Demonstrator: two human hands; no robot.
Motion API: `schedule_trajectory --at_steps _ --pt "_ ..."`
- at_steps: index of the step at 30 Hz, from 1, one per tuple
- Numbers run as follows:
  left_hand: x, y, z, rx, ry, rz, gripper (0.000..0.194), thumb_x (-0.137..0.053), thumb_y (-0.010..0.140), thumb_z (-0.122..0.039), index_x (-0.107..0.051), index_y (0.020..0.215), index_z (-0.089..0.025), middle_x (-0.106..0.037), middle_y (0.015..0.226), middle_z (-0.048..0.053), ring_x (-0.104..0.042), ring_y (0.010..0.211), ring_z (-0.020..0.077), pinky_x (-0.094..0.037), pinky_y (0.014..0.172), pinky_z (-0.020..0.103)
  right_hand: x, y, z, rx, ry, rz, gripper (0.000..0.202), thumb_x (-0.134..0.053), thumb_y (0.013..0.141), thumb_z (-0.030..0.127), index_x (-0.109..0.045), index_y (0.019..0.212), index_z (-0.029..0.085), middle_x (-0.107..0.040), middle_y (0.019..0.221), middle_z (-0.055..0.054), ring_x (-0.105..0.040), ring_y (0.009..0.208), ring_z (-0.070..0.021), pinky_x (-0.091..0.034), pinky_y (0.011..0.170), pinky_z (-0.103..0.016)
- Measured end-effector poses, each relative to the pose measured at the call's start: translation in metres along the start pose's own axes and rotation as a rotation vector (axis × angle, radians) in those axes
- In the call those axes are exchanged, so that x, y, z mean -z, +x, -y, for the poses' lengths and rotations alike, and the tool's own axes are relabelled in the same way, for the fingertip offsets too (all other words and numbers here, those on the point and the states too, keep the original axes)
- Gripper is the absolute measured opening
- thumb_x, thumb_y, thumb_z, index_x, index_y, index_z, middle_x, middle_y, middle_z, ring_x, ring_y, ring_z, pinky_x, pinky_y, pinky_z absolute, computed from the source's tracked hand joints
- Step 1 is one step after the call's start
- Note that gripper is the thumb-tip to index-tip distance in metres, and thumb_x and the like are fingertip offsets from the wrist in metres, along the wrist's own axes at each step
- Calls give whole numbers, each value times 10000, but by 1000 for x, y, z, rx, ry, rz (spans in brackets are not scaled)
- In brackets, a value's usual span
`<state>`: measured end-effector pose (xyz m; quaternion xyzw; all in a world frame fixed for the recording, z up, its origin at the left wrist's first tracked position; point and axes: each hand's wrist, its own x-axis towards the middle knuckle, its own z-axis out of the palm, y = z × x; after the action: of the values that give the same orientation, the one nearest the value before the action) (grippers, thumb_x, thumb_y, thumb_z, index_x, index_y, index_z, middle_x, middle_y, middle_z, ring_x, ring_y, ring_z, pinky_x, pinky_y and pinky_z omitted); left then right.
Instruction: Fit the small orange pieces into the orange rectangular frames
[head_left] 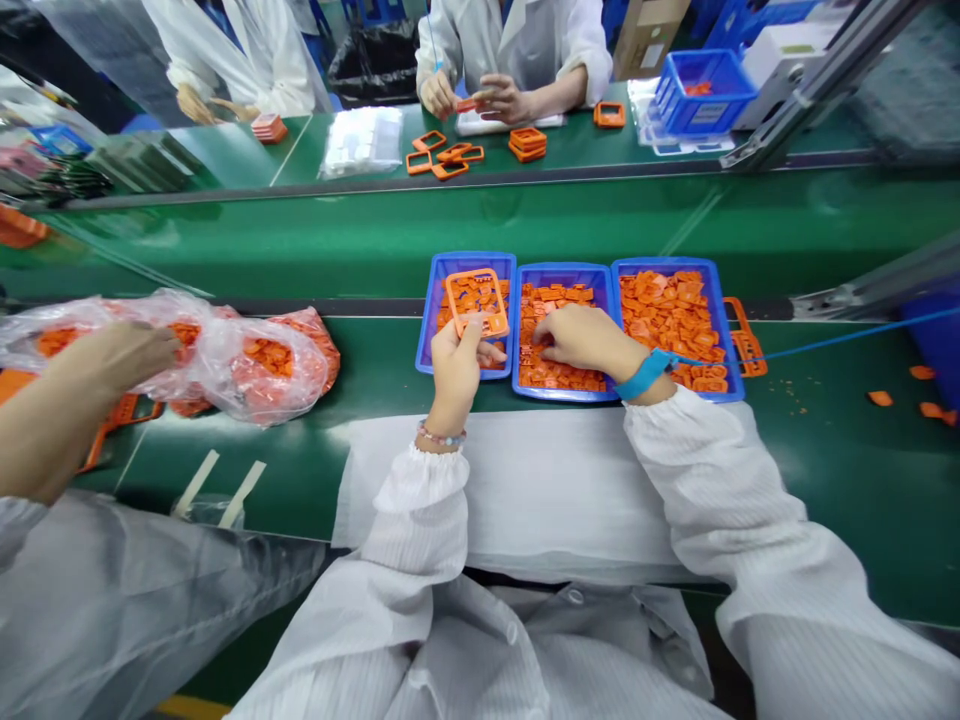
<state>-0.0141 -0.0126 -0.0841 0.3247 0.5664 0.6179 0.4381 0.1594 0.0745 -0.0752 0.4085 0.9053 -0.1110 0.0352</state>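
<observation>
My left hand grips an orange plastic frame by its lower edge, thumb on top, holding it over the left blue bin. Through the frame's opening I see small orange parts lying in that bin. My right hand, with a blue strap at the wrist, reaches down into the middle blue bin. Its fingers are bent among small orange pieces, and the fingertips are partly hidden, so what they pinch does not show. Beside it, the right blue bin is heaped with flat orange pieces.
White sheeting covers the bench before me. Clear bags of orange parts lie left, where a co-worker's hand reaches. An orange frame sits beside the right bin, and a blue cord runs rightward. Co-workers sit across the line.
</observation>
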Motion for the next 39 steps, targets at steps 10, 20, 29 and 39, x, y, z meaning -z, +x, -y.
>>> schedule_trajectory --at_steps 10,20,29,39 --pt "1 0 1 4 16 19 262 -614 936 -413 -659 933 -154 -658 543 -13 -598 432 96 -429 476 186 20 -3 -1 146 487 -106 246 -570 911 171 -814 936 164 -769 763 -41 -676 665 -167 -492 705 -288" --pt "-4 -7 4 -54 186 168 359 -598 965 -502 -697 886 -166 -668 543 3 -662 520 122 -464 521 197 31 -16 27 151 784 -304 147 -685 814 256 -787 754 168 -752 708 -37 -641 615 -156 -467 621 -281" --pt "-5 -12 2 -119 195 315 379 -601 955 -529 -687 891 -166 -667 559 3 -659 510 130 -470 520 214 37 -24 39 18 601 -352 120 -726 786 196 -727 670 167 -715 654 -19 -624 605 -151 -432 633 -291" --pt "-6 -13 -4 -96 9 174 345 -592 968 -516 -603 1107 -201 -686 636 -19 -651 486 112 -451 492 205 15 -11 40 25 861 -593 486 -772 817 453 -655 1208 189 -738 1075 -93 -680 826 -194 -553 744 -335"
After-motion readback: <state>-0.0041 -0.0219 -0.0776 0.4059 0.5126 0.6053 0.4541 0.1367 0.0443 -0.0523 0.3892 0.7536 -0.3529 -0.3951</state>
